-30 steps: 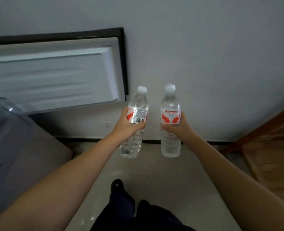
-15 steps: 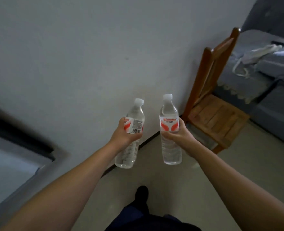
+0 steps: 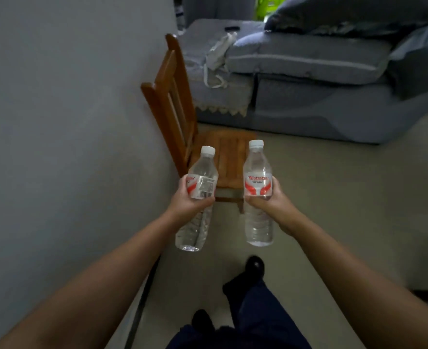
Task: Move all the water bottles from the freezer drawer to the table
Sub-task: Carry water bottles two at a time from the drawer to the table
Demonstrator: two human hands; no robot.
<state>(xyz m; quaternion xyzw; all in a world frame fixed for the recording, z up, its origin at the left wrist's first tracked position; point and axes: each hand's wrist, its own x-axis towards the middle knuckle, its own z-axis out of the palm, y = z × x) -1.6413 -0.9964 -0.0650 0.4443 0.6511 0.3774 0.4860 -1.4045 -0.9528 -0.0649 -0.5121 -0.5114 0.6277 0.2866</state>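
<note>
Clear plastic left bottle (image 3: 197, 195) and right bottle (image 3: 257, 190), gripped by left hand (image 3: 187, 202) and right hand (image 3: 270, 200), now before the wooden chair (image 3: 182, 122); refrigerator gone from view.

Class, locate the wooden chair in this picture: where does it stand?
In the head view the wooden chair stands against the wall at centre-left, just in front of the grey sofa and beyond the two held water bottles.
</note>
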